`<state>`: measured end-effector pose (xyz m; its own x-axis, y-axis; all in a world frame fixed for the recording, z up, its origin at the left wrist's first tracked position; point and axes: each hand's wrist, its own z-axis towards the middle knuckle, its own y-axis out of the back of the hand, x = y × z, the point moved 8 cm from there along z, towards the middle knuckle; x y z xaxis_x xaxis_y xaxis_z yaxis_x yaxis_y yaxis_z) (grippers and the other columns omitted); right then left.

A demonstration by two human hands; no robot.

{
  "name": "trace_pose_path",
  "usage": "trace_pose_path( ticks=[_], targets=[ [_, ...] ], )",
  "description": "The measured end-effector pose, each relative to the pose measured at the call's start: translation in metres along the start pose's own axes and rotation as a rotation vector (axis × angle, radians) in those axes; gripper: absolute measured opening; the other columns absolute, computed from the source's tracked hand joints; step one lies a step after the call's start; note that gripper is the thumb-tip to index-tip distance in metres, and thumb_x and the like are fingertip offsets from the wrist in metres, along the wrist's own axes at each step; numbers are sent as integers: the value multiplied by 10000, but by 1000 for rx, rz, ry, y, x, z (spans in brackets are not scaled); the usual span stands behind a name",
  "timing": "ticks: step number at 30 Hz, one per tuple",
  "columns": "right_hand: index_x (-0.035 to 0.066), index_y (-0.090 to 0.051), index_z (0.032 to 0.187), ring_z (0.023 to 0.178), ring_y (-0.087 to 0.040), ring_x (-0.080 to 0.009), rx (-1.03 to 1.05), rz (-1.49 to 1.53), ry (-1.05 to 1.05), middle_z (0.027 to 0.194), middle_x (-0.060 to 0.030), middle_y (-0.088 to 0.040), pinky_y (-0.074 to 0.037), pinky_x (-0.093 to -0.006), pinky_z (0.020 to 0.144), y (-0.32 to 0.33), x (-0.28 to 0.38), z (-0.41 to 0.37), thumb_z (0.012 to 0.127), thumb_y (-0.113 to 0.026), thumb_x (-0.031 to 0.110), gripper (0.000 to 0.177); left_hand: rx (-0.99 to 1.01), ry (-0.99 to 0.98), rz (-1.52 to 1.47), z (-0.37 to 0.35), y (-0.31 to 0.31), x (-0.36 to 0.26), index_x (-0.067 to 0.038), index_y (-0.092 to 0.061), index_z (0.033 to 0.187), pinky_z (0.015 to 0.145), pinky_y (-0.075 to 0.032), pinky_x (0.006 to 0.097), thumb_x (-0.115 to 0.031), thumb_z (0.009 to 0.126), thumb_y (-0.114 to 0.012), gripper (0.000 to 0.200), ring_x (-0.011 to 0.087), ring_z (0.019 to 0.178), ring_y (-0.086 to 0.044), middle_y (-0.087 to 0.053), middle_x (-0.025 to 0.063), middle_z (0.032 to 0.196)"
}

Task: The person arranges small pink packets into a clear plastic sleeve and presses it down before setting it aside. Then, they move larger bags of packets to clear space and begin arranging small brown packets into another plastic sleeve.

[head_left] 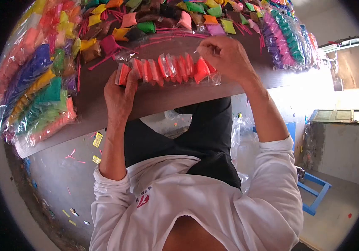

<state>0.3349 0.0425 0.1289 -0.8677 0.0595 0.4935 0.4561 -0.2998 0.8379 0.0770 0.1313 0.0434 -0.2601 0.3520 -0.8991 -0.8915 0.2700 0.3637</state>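
A row of small red packets (183,68) stands side by side in a clear plastic bag (216,78), just above the near edge of the table. My left hand (121,93) grips the left end of the row, with red packets between thumb and fingers. At the upper right end, my right hand (227,55) has its fingers curled in a pinch against the bag's clear film. Exactly what lies between those fingertips is partly hidden.
Beyond my hands, the dark table (95,98) carries scattered colourful packets (147,27) and pink strips (167,37). Filled bags (47,90) are piled at the left, more bags (286,39) at the right. A blue frame (315,192) stands on the floor.
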Motion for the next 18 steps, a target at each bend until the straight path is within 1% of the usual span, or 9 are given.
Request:
trace_pose_path(
  ticks=[2,5,8,11,14,17,18],
  targets=[
    [60,-708,853,802,-670,-324,-33,11,53,860,-144,-686,-526,-431,738,4,0,0,849,-668,311,254,32,24,-39,-1,-2,1,-31,-621,948,645,-424,275,-296,996,-577,273,96,711,-505,-574,11,773],
    [55,-709,897,903,-661,-308,54,-218,289,910,-132,-690,-507,-421,819,-30,-5,-12,874,-654,291,243,-52,-7,-125,-3,0,-6,-2,-623,893,615,-432,294,-314,974,-611,323,126,667,-532,-569,43,737],
    [41,-706,948,991,-640,-313,-70,-1,186,916,-126,-694,-478,-414,897,-13,-8,-14,896,-625,311,286,-51,-45,-85,-2,1,0,-1,-622,911,617,-432,292,-294,974,-615,300,123,665,-527,-568,42,734],
    [39,-670,1084,1077,-604,-335,-82,116,243,1041,-148,-675,-445,-427,960,6,-1,-13,905,-612,410,416,-6,-27,-32,-1,0,0,-5,-620,913,619,-433,295,-263,975,-608,265,125,665,-526,-569,45,736],
    [78,-591,1266,1207,-531,-354,39,27,322,1273,-156,-598,-409,-459,1024,0,8,-20,796,-701,553,677,60,36,1,-1,-2,5,-29,-629,1010,669,-438,280,-290,1001,-571,268,106,748,-526,-593,28,822],
    [97,-545,1325,1244,-490,-362,40,-178,357,1337,-170,-543,-389,-495,1039,-22,8,-29,714,-741,613,823,-79,-48,-40,-2,2,-6,-8,-612,884,621,-434,308,-259,977,-594,269,136,665,-527,-563,46,726],
    [98,-543,1328,1231,-499,-360,53,-202,351,1322,-169,-553,-394,-492,1035,-25,9,-31,697,-754,611,841,-69,-60,-18,-2,2,-5,-6,-613,888,623,-435,310,-259,976,-595,268,139,666,-529,-565,48,727]
  ],
)
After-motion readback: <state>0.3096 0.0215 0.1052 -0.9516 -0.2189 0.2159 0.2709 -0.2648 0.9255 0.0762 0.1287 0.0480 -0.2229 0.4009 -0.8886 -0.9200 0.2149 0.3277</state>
